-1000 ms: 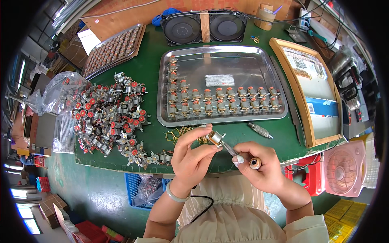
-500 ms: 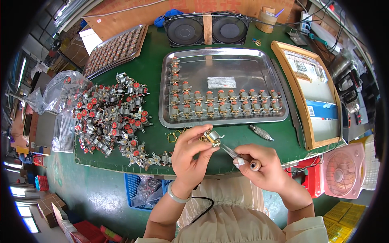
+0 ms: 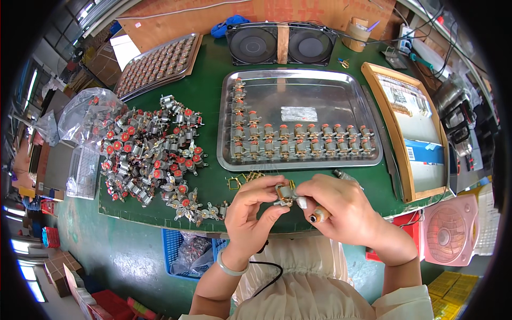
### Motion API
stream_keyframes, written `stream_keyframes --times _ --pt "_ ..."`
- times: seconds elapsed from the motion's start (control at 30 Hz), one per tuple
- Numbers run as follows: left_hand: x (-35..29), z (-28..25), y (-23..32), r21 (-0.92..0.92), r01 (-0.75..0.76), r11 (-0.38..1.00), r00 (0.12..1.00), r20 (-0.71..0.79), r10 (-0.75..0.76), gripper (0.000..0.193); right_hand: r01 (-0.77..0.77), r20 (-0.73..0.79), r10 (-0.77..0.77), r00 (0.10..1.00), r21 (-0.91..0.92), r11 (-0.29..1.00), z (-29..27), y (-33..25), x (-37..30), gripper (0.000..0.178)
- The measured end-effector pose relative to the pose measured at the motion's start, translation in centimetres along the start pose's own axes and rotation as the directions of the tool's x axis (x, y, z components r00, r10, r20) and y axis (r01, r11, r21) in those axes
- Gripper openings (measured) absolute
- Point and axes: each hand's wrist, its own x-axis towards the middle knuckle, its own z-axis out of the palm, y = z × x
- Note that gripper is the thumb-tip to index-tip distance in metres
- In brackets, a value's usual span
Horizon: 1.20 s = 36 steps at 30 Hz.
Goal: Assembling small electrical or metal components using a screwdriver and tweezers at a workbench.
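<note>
Between its thumb and fingers, my left hand (image 3: 249, 213) holds a small silver metal part with a brass-coloured frame (image 3: 285, 193). My right hand (image 3: 338, 208) is closed round a wooden-handled tool (image 3: 319, 215), and its fingertips come up against the part's right side. A white wrap covers the right thumb tip. The tool's metal end is hidden by the fingers. Just beyond my hands lie several loose brass-coloured frames (image 3: 234, 183). Farther off, a steel tray (image 3: 336, 96) carries rows of similar upright parts with red tops (image 3: 284, 148).
A big heap of metal parts with red discs (image 3: 144, 154) lies at the left, beside a clear plastic bag (image 3: 85, 120). A second full tray (image 3: 154, 64) stands behind it. Two black fans (image 3: 253, 45) are at the back; a wooden-framed board (image 3: 413, 128) leans right.
My right hand has moved left and up against the part, hiding the tool's metal end that showed before. The held part has tilted and moved slightly. The whole view has shifted a little.
</note>
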Motion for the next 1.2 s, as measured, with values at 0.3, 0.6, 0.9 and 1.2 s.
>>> stream_keyframes --times 0.3,0.6,0.9,1.2 --pt "-0.7 -2.0 1.8 0.03 0.15 0.988 0.942 -0.308 -0.133 0.069 0.161 0.065 -0.15 0.987 -0.251 0.955 2.4 3.3 6.1 0.02" --pt "-2.5 -5.1 3.1 0.467 -0.01 0.884 0.963 -0.233 0.134 0.031 0.154 0.118 -0.111 0.987 -0.483 0.862 2.3 11.3 10.2 0.017" --pt "-3.4 -7.4 3.2 0.848 -0.117 0.517 0.946 -0.063 0.317 0.011 0.127 0.111 -0.089 0.99 -0.412 0.902 2.0 11.3 10.2 0.022" --pt "-4.0 -7.7 2.5 0.963 -0.095 0.251 0.986 0.056 0.159 0.014 0.124 0.438 0.017 0.899 -0.29 0.949 7.4 -2.2 5.8 0.032"
